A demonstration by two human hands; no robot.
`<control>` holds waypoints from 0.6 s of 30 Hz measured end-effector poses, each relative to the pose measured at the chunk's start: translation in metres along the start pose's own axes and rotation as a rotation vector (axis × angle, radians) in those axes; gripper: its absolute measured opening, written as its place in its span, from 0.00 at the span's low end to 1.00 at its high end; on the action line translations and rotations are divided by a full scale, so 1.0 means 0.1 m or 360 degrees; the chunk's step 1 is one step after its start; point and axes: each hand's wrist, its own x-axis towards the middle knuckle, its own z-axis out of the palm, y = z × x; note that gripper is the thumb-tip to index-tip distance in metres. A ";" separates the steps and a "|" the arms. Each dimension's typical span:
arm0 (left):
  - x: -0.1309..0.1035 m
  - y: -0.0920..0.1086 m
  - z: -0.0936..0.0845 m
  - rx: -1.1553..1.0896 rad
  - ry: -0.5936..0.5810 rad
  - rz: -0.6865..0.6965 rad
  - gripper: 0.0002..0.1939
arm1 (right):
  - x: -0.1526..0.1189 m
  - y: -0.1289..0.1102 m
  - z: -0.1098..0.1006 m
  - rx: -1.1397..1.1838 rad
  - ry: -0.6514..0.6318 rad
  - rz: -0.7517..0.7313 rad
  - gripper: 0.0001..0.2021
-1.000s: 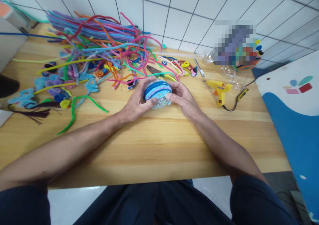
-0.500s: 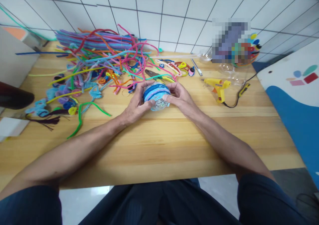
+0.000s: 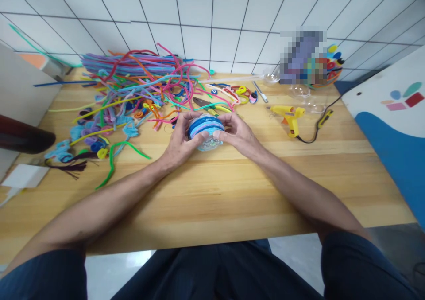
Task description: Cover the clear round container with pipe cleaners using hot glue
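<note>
A round ball wrapped in blue, light blue and lilac pipe cleaners is held between my two hands, over the middle of the table. Its lower front looks clear and shiny, without wrapping. My left hand curls round the left side, thumb laid across the front. On the opposite side my right hand grips it, with its thumb close to the left one. Just behind the ball lie pliers with yellow-green handles, partly hidden by pipe cleaners.
A tangled heap of pipe cleaners covers the back left. To the right lie a yellow glue gun with a cord and a utility knife. Clear plastic balls stand near the wall. A dark cylinder juts in from the left.
The view has shifted slightly. The ball looks turned a little in my hands, and my right thumb has moved nearer the left thumb. Both hands keep their hold.
</note>
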 end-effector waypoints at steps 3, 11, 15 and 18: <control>0.00 -0.01 0.02 -0.0050 0.0045 0.0005 0.31 | 0.01 -0.03 -0.04 -0.0029 -0.0034 -0.0006 0.32; -0.02 0.00 0.03 -0.0114 0.0032 -0.0015 0.28 | 0.01 -0.02 -0.03 -0.0017 -0.0006 -0.0040 0.32; -0.02 -0.02 0.04 -0.0054 0.0033 -0.0074 0.28 | 0.00 -0.02 -0.01 -0.0023 0.0008 -0.0031 0.33; -0.02 -0.05 0.03 -0.0065 0.0041 -0.0076 0.27 | 0.00 -0.01 -0.02 -0.0021 -0.0011 -0.0012 0.32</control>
